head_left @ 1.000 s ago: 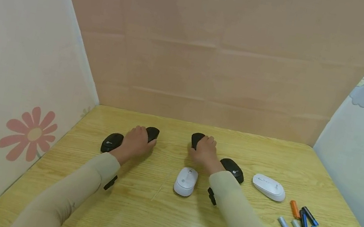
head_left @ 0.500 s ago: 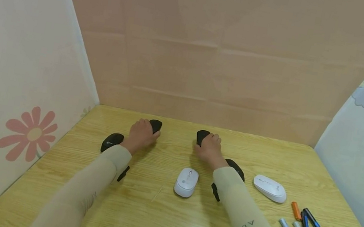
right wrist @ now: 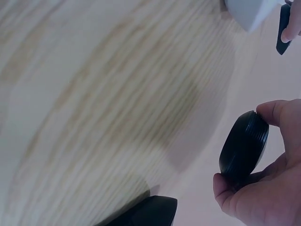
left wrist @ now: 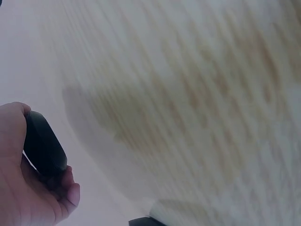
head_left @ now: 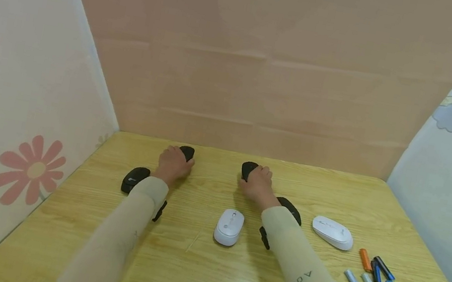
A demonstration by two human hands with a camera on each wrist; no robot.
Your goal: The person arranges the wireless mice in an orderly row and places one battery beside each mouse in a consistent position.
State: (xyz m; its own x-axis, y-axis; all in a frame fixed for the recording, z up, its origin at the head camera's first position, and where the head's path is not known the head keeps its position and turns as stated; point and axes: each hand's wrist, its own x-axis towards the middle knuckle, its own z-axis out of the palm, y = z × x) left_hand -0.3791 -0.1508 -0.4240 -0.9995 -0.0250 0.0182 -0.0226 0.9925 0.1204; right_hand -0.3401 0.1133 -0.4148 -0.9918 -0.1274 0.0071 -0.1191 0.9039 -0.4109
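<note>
Left hand (head_left: 173, 165) grips a black computer mouse (head_left: 188, 153); right hand (head_left: 258, 185) pinches another black mouse (head_left: 248, 169), both far side; white mouse (head_left: 229, 227) nearer, between arms.

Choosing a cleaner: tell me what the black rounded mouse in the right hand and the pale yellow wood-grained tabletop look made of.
Black rounded mouse: probably plastic, with a soft sheen; its fine side ridges look moulded.
Pale yellow wood-grained tabletop: wood or a wood-look laminate, glossy, since grain streaks and a bright glare show.
</note>
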